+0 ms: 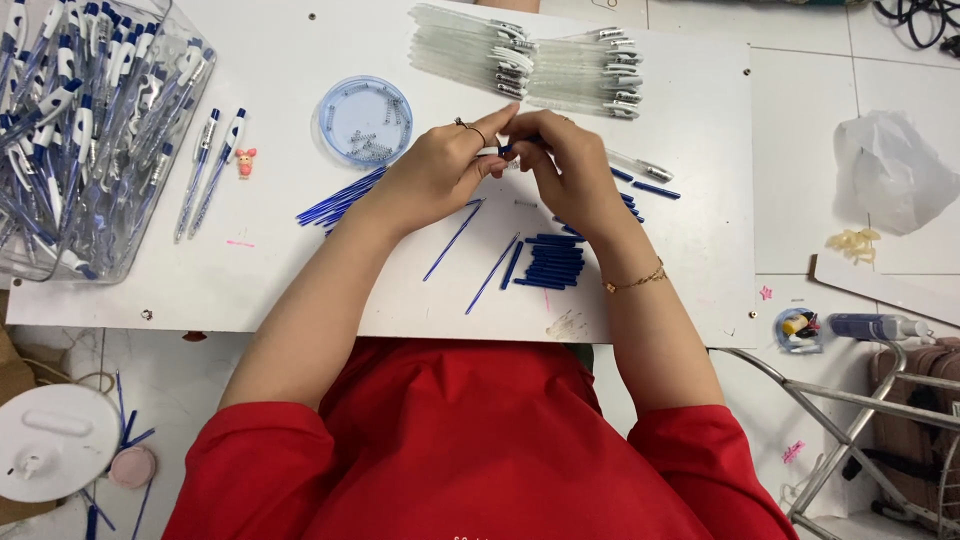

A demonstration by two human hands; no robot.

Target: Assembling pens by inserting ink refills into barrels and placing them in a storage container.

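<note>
My left hand and my right hand meet above the middle of a white board. Together they pinch a small pen part with a blue tip between their fingertips. The left hand wears a ring, the right wrist a thin gold bracelet. Under and around the hands lie thin blue refills and a pile of short blue tubes. Clear pen barrels lie in rows just beyond the hands.
A clear bin of finished blue and white pens stands at far left, two loose pens beside it. A round blue lid with small springs sits left of the hands. A white lid, a metal frame and a crumpled bag lie off the board.
</note>
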